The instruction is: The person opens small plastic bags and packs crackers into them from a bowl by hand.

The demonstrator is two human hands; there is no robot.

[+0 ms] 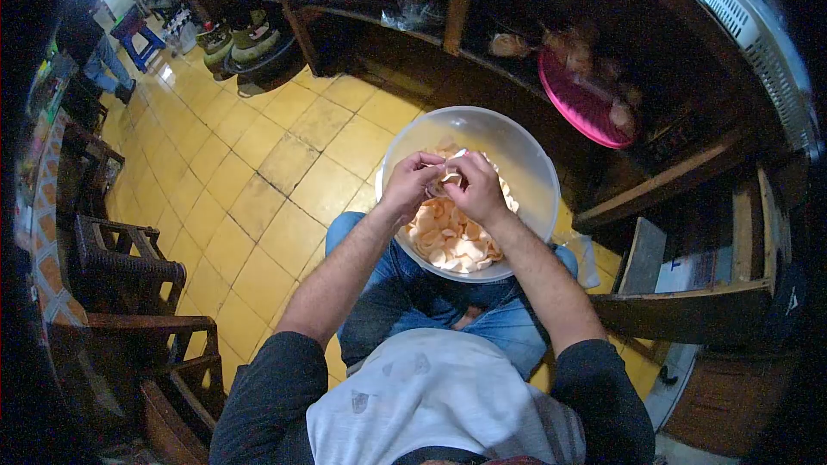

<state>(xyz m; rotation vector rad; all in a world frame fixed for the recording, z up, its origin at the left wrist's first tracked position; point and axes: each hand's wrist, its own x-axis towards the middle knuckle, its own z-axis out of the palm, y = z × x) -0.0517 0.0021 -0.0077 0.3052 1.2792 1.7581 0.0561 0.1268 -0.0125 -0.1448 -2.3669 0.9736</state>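
Pale orange crackers [452,237] fill the lower part of a large translucent plastic tub [534,181] between the person's knees. Over the tub's middle, my left hand [413,179] and my right hand [475,186] meet with fingertips pinched together. Between them is a small pale, partly shiny piece, mostly covered by the fingers; I cannot tell whether it is a cracker or the edge of a clear bag. More crackers lie right below both hands.
A pink basket [594,125] with pale items sits on the dark wooden shelf [517,77] ahead right. Wooden chairs [129,263] line the left. Shoes [250,41] and a blue stool [138,39] stand farther back, near another person [90,43]. A white fan [732,4] is upper right.
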